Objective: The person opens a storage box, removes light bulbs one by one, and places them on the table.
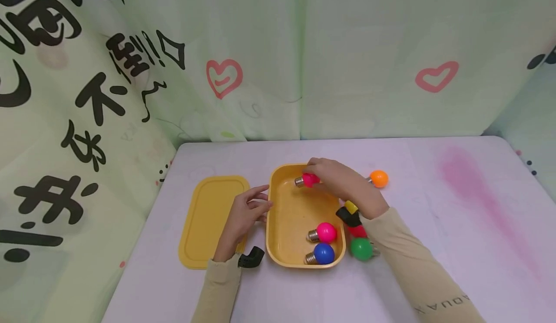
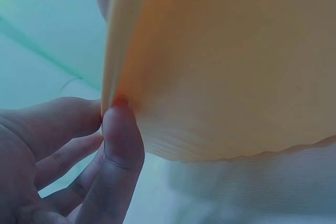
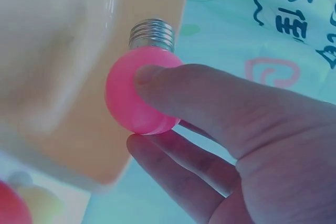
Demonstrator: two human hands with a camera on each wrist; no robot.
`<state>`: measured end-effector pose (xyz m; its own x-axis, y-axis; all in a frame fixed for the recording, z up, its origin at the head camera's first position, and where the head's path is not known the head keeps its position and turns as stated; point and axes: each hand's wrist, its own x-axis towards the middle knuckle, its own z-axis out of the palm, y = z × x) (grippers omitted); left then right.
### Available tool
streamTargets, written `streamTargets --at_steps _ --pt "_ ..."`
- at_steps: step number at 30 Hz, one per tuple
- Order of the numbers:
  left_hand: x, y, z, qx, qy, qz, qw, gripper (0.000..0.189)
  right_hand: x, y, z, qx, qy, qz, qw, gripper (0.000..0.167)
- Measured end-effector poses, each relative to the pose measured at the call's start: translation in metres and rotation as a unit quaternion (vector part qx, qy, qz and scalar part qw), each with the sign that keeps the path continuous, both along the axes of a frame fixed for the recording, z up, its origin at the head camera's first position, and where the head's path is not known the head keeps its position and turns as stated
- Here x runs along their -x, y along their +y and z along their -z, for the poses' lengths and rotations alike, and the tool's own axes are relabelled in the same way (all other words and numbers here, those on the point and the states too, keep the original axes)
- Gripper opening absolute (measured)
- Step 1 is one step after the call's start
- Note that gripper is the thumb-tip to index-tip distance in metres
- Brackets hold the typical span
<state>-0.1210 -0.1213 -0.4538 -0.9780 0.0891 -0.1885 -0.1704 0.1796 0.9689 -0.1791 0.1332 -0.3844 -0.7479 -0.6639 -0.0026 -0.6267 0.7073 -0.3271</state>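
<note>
In the head view, my right hand (image 1: 336, 180) is over the far part of a yellow plastic box (image 1: 288, 217). It holds a pink light bulb (image 1: 310, 180) by its globe; the right wrist view shows the thumb pressed on the pink bulb (image 3: 123, 93), its silver screw base pointing away from the hand. My left hand (image 1: 248, 212) pinches the box's left rim between thumb and fingers, as the left wrist view shows the rim (image 2: 115, 51) up close. Inside the box, another pink bulb (image 1: 326, 232) and a blue bulb (image 1: 323, 254) lie near the front right.
A yellow lid (image 1: 213, 221) lies flat left of the box, partly under the left hand. Along the box's right side lie a green bulb (image 1: 361, 249), a red bulb (image 1: 358, 231) and a yellow one (image 1: 351, 206), partly covered by the right wrist's camera. An orange bulb (image 1: 380, 178) lies farther back.
</note>
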Motion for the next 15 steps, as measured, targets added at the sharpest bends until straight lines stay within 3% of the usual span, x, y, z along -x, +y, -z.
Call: streamTargets --at_steps 4,15 --pt "-0.001 0.000 0.000 0.002 0.004 0.000 1.0000 0.047 -0.004 0.007 -0.004 0.010 0.014 -0.005 0.9998 0.028" --pt "-0.001 -0.001 0.000 -0.004 0.010 0.003 0.9999 0.047 -0.014 0.024 -0.009 0.011 -0.013 0.043 0.9989 0.038"
